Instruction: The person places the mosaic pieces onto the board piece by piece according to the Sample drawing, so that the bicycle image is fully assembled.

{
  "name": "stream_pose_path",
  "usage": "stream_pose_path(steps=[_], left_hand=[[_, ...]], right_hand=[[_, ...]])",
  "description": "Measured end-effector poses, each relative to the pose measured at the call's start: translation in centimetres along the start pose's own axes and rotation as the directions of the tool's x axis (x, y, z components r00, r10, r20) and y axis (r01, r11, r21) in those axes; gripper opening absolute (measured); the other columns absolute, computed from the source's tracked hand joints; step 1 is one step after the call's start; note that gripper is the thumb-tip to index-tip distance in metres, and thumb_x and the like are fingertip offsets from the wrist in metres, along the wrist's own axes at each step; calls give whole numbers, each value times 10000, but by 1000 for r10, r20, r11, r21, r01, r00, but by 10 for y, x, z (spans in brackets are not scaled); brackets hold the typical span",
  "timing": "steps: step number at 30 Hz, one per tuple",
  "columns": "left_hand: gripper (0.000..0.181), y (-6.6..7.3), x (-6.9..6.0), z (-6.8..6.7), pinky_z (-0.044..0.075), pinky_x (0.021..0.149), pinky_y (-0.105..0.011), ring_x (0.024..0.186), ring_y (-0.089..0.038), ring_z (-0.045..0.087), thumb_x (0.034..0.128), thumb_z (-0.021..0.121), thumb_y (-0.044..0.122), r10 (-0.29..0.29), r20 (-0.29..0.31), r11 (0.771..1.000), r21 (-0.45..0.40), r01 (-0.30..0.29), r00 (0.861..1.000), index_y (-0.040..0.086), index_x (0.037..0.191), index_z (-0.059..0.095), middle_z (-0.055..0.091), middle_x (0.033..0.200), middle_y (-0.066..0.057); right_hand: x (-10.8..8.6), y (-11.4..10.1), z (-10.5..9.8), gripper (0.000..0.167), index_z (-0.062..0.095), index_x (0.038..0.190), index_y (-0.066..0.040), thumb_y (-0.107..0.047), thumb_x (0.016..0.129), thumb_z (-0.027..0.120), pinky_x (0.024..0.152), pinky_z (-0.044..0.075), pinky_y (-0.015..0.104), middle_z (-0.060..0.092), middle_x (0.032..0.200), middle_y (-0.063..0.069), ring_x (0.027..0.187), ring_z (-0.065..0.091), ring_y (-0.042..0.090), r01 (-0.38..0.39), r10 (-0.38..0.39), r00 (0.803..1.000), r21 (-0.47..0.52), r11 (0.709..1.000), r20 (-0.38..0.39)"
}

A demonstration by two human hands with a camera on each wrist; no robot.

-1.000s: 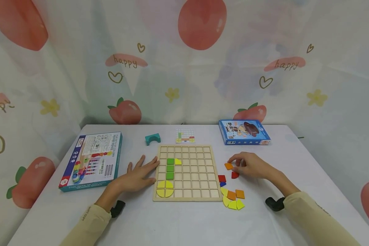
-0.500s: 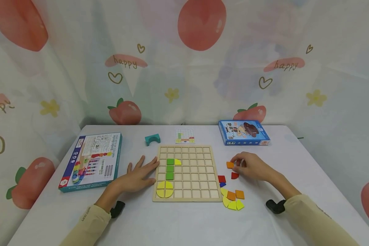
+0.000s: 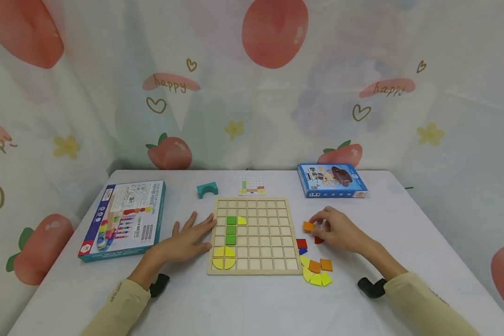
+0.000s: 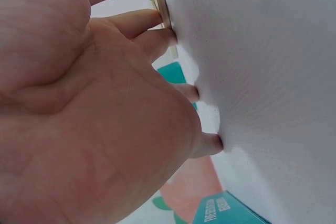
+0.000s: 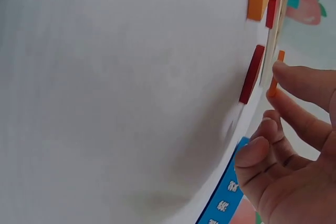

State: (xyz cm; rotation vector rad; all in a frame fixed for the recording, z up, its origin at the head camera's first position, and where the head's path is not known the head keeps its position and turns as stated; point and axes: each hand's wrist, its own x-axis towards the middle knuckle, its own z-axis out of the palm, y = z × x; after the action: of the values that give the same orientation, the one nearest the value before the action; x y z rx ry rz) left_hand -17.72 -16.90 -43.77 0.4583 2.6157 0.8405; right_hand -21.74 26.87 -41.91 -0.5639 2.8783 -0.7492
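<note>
1. Head view: From where I stand, the person's left hand (image 3: 185, 241) lies spread on the tabletop (image 3: 235, 303), fingers straight, fingertips at the left edge of the wooden grid board (image 3: 267, 241). The right hand (image 3: 339, 229) pinches an orange tile (image 3: 308, 226) just right of the board, with a red quarter tile (image 3: 318, 240) by its thumb. On the board sit three green squares (image 3: 231, 230) in a column, a yellow quarter (image 3: 241, 220) beside the top one, and a yellow disc (image 3: 220, 252) made of four pieces. Near the board's lower right corner lie a red tile (image 3: 302, 243), a blue tile (image 3: 303, 251), two orange squares (image 3: 326, 264) and some yellow pieces (image 3: 316, 279). Beyond the board are a pattern card (image 3: 252, 185) and a teal arch block (image 3: 207, 189); a teal box (image 3: 151, 210) and a blue box (image 3: 332, 180) flank them.

2. Left wrist view: I see the palm and extended fingers, gripping nothing; fingertips meet the tabletop, two of them right at the board's edge.

3. Right wrist view: Thumb and one finger clasp the orange tile, seen edge-on and raised off the tabletop; the other fingers curl below. The red quarter tile rests apart from the hand.
</note>
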Motion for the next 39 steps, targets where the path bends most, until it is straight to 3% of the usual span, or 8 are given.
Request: stream_pose_path(steps=[8,23,29,34,39], left_hand=[[735,0,0,1,-162,1227,-784,1666,-427,-139,1050,651,296,-7,-1,1000,-15,7,1000,219,1689,298,162,1802,-22],[738,1,1,0,-145,1226,-793,1669,-428,-121,1037,678,293,-6,-12,1000,-18,6,1000,226,1681,324,178,1800,-12],[742,1,1,-1,-149,1223,-795,1666,-438,-122,1038,676,289,-2,-10,1000,-24,2,1000,212,1683,316,173,1800,-26],[740,2,0,0,-156,1217,-799,1664,-438,-133,1042,670,301,-8,-4,1000,-23,8,1000,216,1685,313,166,1801,-25],[741,3,1,-1,-170,1205,-806,1662,-440,-143,1044,666,302,-7,-2,1000,-24,7,1000,213,1686,308,161,1803,-28]], right_hand=[[-2,-20,7,234,761,1164,-90,-170,946,792,668,497,181,624,1077,82,848,523,151,8,-8,1000,20,1000,14],[-7,-59,26,252,752,1171,-97,-210,951,802,668,485,194,615,1106,71,869,526,157,113,-117,992,78,991,48],[-8,-71,33,252,741,1173,-78,-202,959,791,640,458,196,612,1079,72,795,529,151,165,-171,983,89,982,65],[-6,-82,40,233,749,1158,-104,-209,956,795,700,486,195,620,1066,57,863,538,162,168,-177,981,112,979,77],[-3,-93,46,222,759,1143,-112,-203,946,803,681,479,193,621,1044,53,853,537,157,163,-175,981,137,977,82]])
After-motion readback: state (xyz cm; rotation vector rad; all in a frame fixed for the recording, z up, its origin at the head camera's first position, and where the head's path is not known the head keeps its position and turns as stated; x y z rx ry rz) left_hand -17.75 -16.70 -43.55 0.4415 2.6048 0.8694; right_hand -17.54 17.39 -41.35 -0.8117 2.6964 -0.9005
